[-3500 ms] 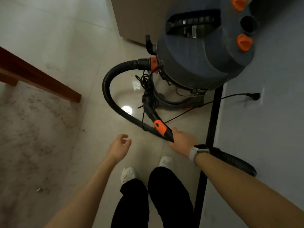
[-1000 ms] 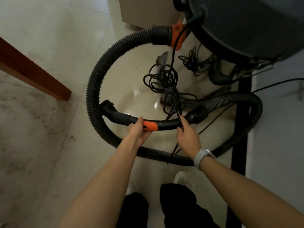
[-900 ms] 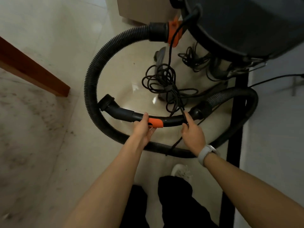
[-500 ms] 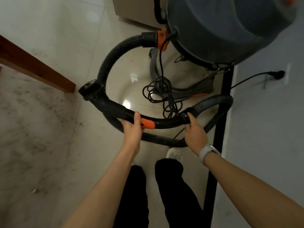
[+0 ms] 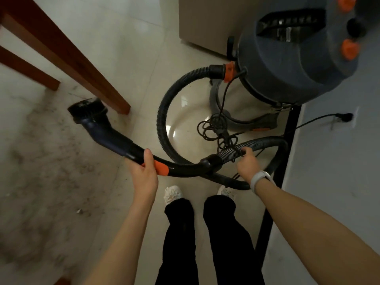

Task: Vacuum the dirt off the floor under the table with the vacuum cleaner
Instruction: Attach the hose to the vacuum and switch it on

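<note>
A dark grey canister vacuum cleaner (image 5: 292, 58) with orange knobs stands at the upper right. Its black ribbed hose (image 5: 164, 112) loops over the floor to a curved black handle tube (image 5: 115, 138) with an orange slider. My left hand (image 5: 145, 171) is shut on that tube at the slider. My right hand (image 5: 246, 163) grips the ribbed hose just behind the tube's joint. The round brush nozzle (image 5: 87, 109) hangs above the floor beside a wooden table leg (image 5: 96, 83). Dark dirt (image 5: 47, 165) is scattered over the pale tiles at the left.
A second wooden table leg (image 5: 26, 68) stands further left. A tangled black power cord (image 5: 218, 128) lies by the vacuum's base and runs to a wall socket (image 5: 347, 117) on the grey wall. A black skirting strip (image 5: 273, 192) edges the wall. A beige cabinet (image 5: 205, 23) stands behind.
Both hands lifted the handle tube and swung its nozzle left toward the table leg and the dirt. My right hand slid from the joint onto the ribbed hose. The view pulled back.
</note>
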A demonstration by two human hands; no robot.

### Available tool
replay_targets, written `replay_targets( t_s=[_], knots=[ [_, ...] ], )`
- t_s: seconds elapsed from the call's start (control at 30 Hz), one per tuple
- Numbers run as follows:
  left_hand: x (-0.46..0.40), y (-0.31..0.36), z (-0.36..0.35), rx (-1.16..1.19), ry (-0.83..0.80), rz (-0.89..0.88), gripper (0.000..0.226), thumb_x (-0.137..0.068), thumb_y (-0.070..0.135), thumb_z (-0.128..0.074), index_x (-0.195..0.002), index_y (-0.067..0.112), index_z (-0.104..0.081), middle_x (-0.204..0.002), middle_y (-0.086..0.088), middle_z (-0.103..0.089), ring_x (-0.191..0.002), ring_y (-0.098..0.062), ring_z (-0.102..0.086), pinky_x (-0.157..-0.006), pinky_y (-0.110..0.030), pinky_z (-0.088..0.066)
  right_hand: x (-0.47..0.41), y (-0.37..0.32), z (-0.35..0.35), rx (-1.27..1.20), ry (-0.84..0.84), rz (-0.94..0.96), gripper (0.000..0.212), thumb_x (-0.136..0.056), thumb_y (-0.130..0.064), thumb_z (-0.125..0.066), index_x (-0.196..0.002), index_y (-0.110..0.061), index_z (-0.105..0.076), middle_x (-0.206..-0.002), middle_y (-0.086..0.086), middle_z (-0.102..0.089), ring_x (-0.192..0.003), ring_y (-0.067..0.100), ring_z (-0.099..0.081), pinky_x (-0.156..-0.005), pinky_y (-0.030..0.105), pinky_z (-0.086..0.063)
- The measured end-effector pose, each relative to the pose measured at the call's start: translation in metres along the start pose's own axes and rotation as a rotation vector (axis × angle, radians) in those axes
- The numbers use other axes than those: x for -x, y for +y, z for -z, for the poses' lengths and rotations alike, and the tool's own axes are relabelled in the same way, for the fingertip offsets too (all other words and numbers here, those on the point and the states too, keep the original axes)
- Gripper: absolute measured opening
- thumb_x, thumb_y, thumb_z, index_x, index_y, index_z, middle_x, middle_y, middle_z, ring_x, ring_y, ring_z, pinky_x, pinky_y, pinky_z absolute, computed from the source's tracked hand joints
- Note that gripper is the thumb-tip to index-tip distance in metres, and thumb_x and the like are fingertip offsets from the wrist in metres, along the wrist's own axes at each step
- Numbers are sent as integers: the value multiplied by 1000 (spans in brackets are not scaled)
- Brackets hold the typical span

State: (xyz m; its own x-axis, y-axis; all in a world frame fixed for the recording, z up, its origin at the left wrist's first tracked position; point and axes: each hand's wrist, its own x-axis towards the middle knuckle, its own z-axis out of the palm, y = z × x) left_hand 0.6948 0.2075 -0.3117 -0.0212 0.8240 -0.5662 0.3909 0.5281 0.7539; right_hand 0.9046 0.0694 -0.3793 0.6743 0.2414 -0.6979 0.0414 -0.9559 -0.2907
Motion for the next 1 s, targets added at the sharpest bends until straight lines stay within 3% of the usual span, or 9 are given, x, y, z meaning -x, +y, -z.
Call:
replay_targets(
  t_s=[0.1, 0.23, 0.33, 0.4, 0.53, 0.7, 0.77, 0.87, 1.0],
  knots=[
    [2, 6, 7, 14, -6, 1, 42, -99, 32, -43, -134, 13, -31, -113, 4, -47, -105, -10, -48, -95, -29, -39, 9, 0, -10, 254, -64, 88, 61, -91, -7, -48, -147, -17, -25, -131, 16, -47, -114, 31, -49, -94, 39, -44],
    [8, 5, 11, -2, -70, 48, 56, -98, 33, -44, -144, 11, -21, -125, 5, -40, -111, -6, -40, -94, -21, -33, 38, -20, -28, 529, -196, 554, 71, -91, -18, -56, -150, -26, -17, -154, 5, -17, -141, 24, -22, -114, 41, -28],
    [8, 6, 15, -58, -119, 54, 56, -97, 37, -45, -142, 9, -28, -128, 2, -48, -114, -9, -48, -88, -13, -38, 58, -50, -46, 622, -451, 736, 74, -87, -32, -62, -148, -27, -20, -152, -4, -24, -143, 17, -18, -119, 45, -10],
    [5, 16, 19, -74, -137, 28, 54, -96, 39, -45, -139, 8, -33, -121, 2, -52, -108, -9, -52, -76, -7, -40, 70, -68, -57, 521, -479, 724, 60, -87, -35, -63, -139, -23, -36, -140, -4, -42, -137, 14, -31, -117, 39, -7],
    [-9, 55, 38, -51, -231, -23, 46, -96, 40, -43, -134, 15, -34, -116, 6, -52, -108, -10, -51, -86, -18, -40, 88, -97, -57, 289, -319, 750, 36, -92, -31, -58, -122, -14, -48, -110, -7, -54, -112, 11, -46, -111, 35, -19],
    [-18, 100, 69, 44, -371, -130, 35, -100, 34, -37, -130, 16, -42, -116, 1, -56, -104, -10, -57, -89, -29, -49, 111, -132, -23, -36, -331, 693, 27, -93, -27, -57, -114, -13, -46, -95, -4, -51, -94, 16, -53, -72, 21, -40],
    [-15, 109, 77, 65, -363, -120, 31, -101, 29, -37, -130, 19, -43, -119, 0, -55, -106, -11, -55, -93, -32, -46, 124, -156, -2, -271, -280, 626, 12, -93, -22, -58, -99, -17, -48, -85, -4, -52, -77, 2, -54, -63, 11, -41],
    [-10, 114, 83, -25, -450, -108, 34, -99, 26, -45, -133, 23, -40, -128, 0, -51, -121, -17, -50, -97, -31, -43, 144, -188, 34, -543, -253, 580, 7, -92, -18, -58, -89, -22, -52, -74, -3, -53, -66, 3, -53, -66, 15, -44],
    [6, 126, 75, -252, -816, -229, 65, -93, 29, -56, -148, 29, -21, -149, 8, -31, -137, -10, -28, -113, -37, -31, 160, -216, 84, -731, -401, 645, 11, -93, -25, -54, -102, -19, -58, -72, 0, -58, -72, 13, -58, -76, 29, -49]
  ],
)
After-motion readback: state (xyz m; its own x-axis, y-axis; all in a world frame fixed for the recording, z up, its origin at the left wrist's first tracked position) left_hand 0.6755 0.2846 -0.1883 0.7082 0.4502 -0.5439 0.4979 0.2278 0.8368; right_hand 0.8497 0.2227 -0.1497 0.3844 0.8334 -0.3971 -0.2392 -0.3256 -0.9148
